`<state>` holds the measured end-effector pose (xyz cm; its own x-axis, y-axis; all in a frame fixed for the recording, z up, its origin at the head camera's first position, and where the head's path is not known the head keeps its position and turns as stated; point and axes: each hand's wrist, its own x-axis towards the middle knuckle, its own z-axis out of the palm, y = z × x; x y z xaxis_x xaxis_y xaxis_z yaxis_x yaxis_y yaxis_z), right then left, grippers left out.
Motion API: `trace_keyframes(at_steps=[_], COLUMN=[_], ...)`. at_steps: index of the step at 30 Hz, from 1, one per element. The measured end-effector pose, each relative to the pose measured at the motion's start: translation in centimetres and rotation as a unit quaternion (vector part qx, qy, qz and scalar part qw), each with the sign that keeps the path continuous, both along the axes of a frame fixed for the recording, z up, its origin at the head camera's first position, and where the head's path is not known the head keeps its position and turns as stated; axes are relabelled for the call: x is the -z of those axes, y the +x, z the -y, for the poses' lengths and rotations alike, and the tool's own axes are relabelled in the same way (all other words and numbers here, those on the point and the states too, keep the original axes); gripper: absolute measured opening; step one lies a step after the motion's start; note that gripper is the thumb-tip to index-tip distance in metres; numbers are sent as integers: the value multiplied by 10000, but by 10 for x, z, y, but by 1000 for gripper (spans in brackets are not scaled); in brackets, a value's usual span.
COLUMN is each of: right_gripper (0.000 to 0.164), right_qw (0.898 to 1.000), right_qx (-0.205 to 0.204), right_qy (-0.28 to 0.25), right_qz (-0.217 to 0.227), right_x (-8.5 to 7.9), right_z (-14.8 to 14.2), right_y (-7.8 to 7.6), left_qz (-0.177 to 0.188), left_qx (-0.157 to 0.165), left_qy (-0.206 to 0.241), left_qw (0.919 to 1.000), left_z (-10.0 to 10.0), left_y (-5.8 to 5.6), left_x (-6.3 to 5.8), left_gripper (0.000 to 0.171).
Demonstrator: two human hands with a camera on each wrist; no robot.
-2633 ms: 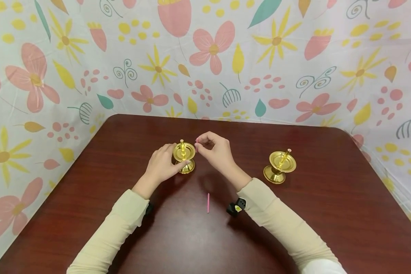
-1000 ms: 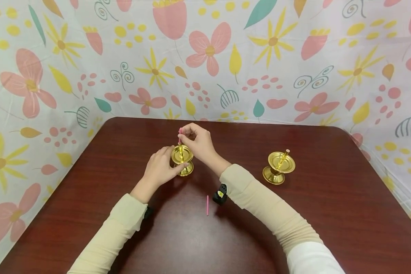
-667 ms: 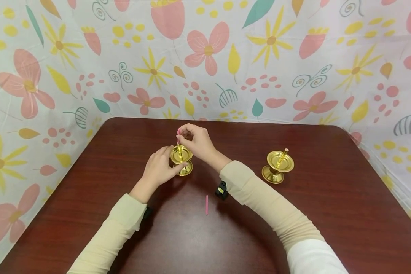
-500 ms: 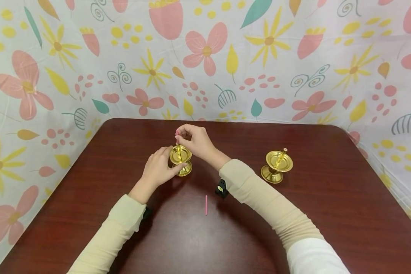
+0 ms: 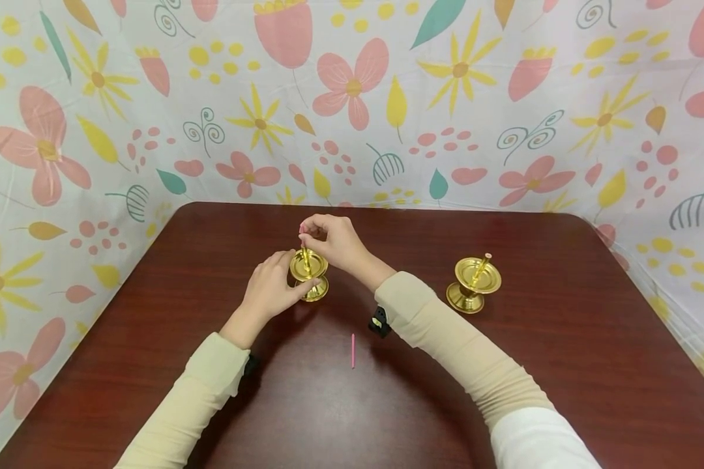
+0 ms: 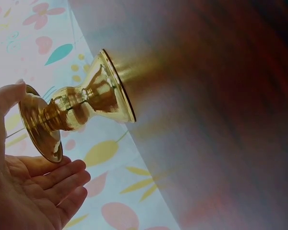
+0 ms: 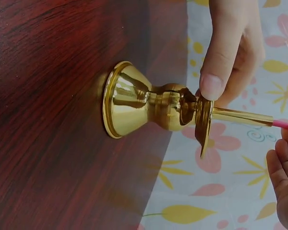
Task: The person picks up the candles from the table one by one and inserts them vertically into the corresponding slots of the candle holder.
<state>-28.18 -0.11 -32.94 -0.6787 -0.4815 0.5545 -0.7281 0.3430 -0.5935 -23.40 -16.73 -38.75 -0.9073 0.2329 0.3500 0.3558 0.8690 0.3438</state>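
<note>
On the left part of the table stands a brass candle holder point(image 5: 315, 288) with a wide dish and a slim upright tube point(image 7: 242, 117). My left hand point(image 5: 272, 285) grips its dish point(image 6: 32, 120) by the rim, thumb on the near side and fingers on the far side. Above it, my right hand point(image 5: 339, 243) pinches a thin pink candle point(image 7: 281, 124) between thumb and fingertips. The candle's lower end meets the tube's mouth; its upper part is mostly covered by the fingers. A second pink candle point(image 5: 353, 351) lies on the table in front of the hands.
Another brass candle holder point(image 5: 473, 286) stands upright on the right, its tube leaning to the right in this view. The dark red-brown table point(image 5: 563, 365) backs onto a flower-printed cloth point(image 5: 352, 143). A black wrist device point(image 5: 379, 322) shows under the right sleeve.
My right hand has come left from beside the holder and brought the candle over the tube. During the last second it has sunk slightly. The left hand keeps its grip on the dish.
</note>
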Motion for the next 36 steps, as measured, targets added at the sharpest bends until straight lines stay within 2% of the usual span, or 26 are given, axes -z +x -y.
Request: trace_keyframes(at_steps=[11, 17, 24, 28, 36], right_gripper=[5, 7, 9, 10, 11], right_qw=[9997, 9996, 9989, 9981, 9951], right_qx=[170, 259, 436, 515, 761], right_qy=[69, 109, 98, 183, 340], right_qz=[-137, 102, 139, 298, 533], right_x=[2, 2, 2, 0, -1], right_z=[2, 5, 3, 2, -1], right_y=[2, 6, 10, 13, 19], left_qz=[39, 50, 236, 312, 469], left_qx=[-22, -50, -48, -41, -76], left_qy=[0, -15, 99, 242, 255], left_qw=[10000, 10000, 9997, 9992, 9985], left_z=[0, -1, -2, -2, -5], left_y=[2, 4, 4, 4, 6], left_x=[-2, -2, -3, -3, -6], left_gripper=[77, 78, 80, 80, 82])
